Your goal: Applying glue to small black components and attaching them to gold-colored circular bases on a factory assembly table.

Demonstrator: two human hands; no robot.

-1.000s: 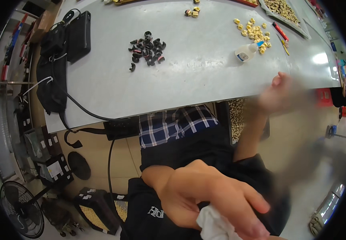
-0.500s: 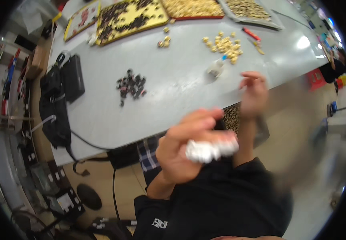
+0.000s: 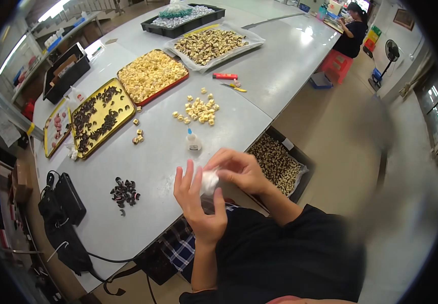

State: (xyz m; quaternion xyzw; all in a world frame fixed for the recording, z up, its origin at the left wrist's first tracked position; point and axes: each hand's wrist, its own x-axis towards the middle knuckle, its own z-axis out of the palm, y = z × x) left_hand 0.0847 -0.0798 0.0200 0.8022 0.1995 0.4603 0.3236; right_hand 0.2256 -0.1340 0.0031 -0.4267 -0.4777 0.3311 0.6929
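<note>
A crumpled white wad [image 3: 210, 181], like tissue, sits between my two hands just above the table's near edge; motion blurs it. My left hand [image 3: 202, 210] holds it between thumb and index finger, the other fingers stretched upward. From the right, my right hand [image 3: 242, 171] pinches the wad with bent fingers. Just beyond them on the table stands a small clear bottle [image 3: 193, 142] with a blue tip. Past the bottle lies a loose pile of cream-coloured small cubes [image 3: 198, 110]. A cluster of dark curved pieces [image 3: 124, 192] lies to the left.
Further back are a yellow tray of dark pieces [image 3: 88, 137], a red-rimmed tray of cream pieces [image 3: 184, 77] and a lined tray [image 3: 257, 46]. A red tool [image 3: 225, 76] lies nearby. A filled bin [image 3: 302, 185] is below the right edge. Another person [image 3: 353, 38] sits far right.
My view has swung up and to the right. The left hand, holding the white wad, and the right hand, which was apart and raised, have come together at the wad.
</note>
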